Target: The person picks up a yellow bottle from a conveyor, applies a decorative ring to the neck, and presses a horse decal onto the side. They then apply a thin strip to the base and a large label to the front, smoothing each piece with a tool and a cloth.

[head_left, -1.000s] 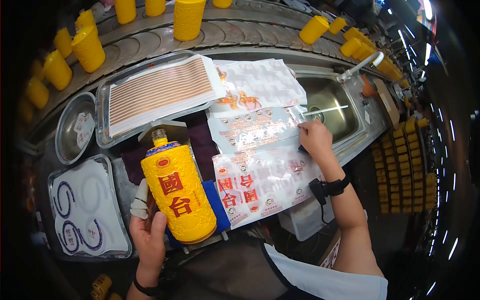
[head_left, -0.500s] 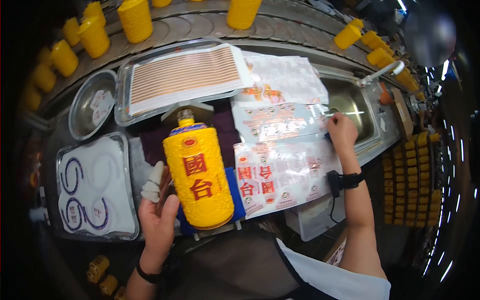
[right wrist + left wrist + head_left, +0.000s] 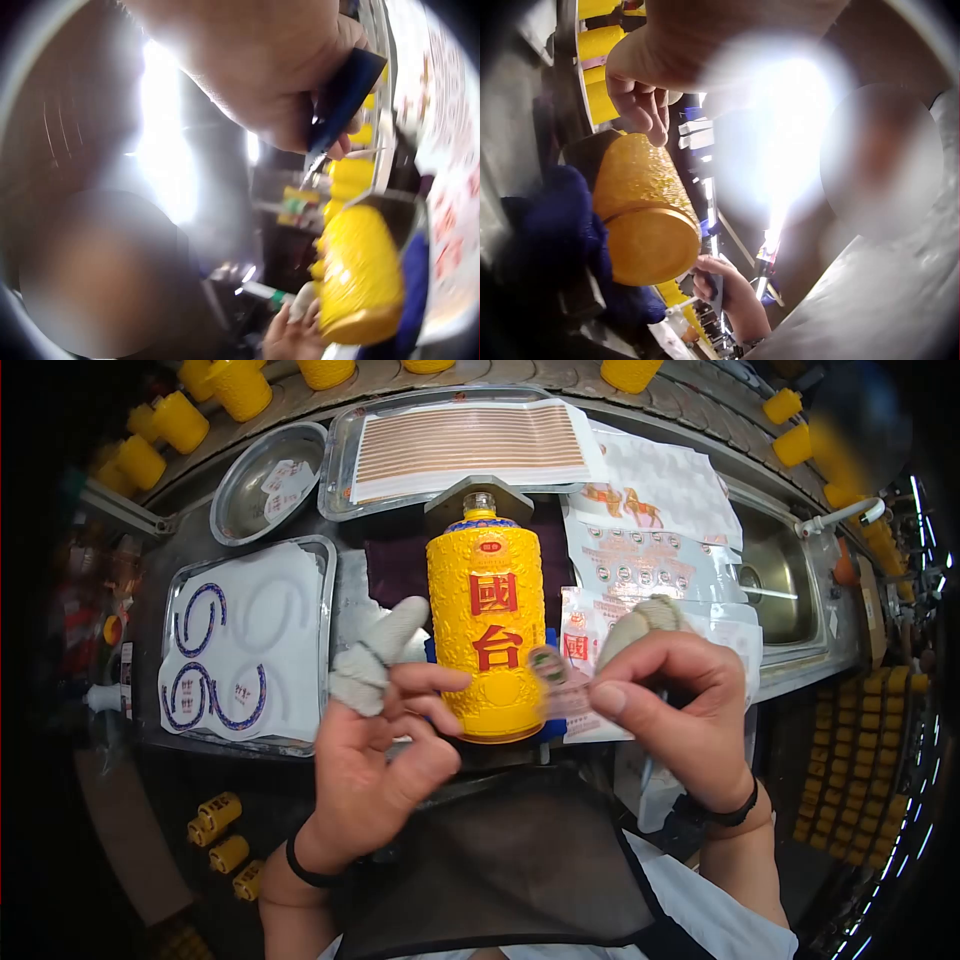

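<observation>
A yellow embossed bottle point(image 3: 486, 600) with red characters lies with its neck away from me on a blue-padded rest point(image 3: 553, 728). My right hand point(image 3: 690, 710) pinches a small transparent decal point(image 3: 556, 678), blurred, beside the bottle's lower right side. Tucked in that same hand is a dark blue flat piece point(image 3: 349, 97), seen in the right wrist view. My left hand point(image 3: 380, 745), a white cover on one finger, has its fingers loosely bent, and their tips overlap the bottle's lower left side in the head view.
Decal sheets point(image 3: 655, 575) lie right of the bottle, beside a sink point(image 3: 785, 640) with a faucet. A striped sheet lies on a tray point(image 3: 340, 500) behind. To the left are a metal bowl point(image 3: 225, 510) and a tray point(image 3: 325, 660) of curved strips. Yellow bottles point(image 3: 240, 390) line the conveyor.
My right hand has come from the decal sheets by the sink to the bottle, bringing the small decal. My left hand has moved its fingers over the bottle's lower side. The head view has turned right.
</observation>
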A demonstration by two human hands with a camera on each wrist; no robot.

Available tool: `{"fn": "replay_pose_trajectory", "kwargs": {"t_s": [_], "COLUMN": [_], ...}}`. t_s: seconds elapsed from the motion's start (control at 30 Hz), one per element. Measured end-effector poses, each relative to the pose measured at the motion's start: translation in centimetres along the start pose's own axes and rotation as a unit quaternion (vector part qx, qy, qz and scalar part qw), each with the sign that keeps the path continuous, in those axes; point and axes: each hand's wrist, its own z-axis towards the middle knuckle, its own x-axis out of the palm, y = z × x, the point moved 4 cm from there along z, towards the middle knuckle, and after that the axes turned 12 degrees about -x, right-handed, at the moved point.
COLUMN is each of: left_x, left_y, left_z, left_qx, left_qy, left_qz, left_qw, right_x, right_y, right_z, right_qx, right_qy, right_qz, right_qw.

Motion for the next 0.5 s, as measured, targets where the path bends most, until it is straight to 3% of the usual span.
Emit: {"fn": "replay_pose_trajectory", "kwargs": {"t_s": [0.1,0.3,0.4,0.5], "left_x": [1.7,0.7,0.6,0.6], "left_y": [0.4,3.0,2.9,2.8], "left_z": [-0.4,-0.3,-0.4,0.0], "left_qx": [-0.109,-0.066,-0.05,-0.066], "left_qy": [0.03,-0.065,-0.071,-0.087], "left_qz": [-0.057,0.082,0.163,0.152], "left_qw": [0.992,0.992,0.983,0.982], "right_x": [2.3,3.3,3.1,3.3], "right_y": [-1.0,-4.7,-4.9,-4.7], "right_z": [-0.4,-2.4,-2.4,-2.2], "right_qx": [0.033,-0.029,-0.052,-0.044], "right_qy": [0.017,0.04,0.016,0.028], "right_qz": [0.028,-0.099,-0.13,-0.127], "right_qw": [0.999,0.994,0.99,0.991]}}
